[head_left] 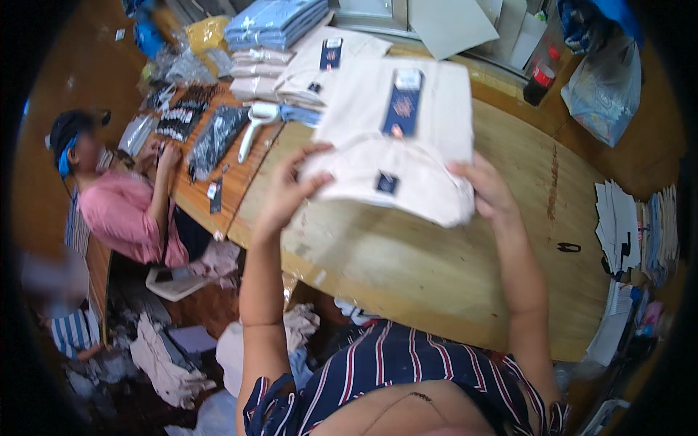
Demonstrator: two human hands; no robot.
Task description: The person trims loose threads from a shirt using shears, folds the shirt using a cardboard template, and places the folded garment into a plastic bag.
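**Folded cream garment held up over the table**

Above the round pale wooden table [436, 254], I see both hands lifting a folded cream-white cloth garment with a dark blue hang tag [396, 156]. My left hand [287, 192] grips the garment's lower left corner, fingers curled over the front edge and closed on the cloth. My right hand [487, 189] pinches the lower right side, thumb on the front, remaining fingers hidden behind the fabric. The garment hangs clear of the tabletop, tilted toward the camera.

Behind it on the table lies a stack of similar cream folded garments [323, 65], and beyond that a pile of light blue folded shirts [276, 22]. A white plastic tagging gun [254, 123] rests just left of the stacks. A person in a pink shirt [120, 211] sits at the table's far left. Small black scissors [568, 247] lie well to the right.
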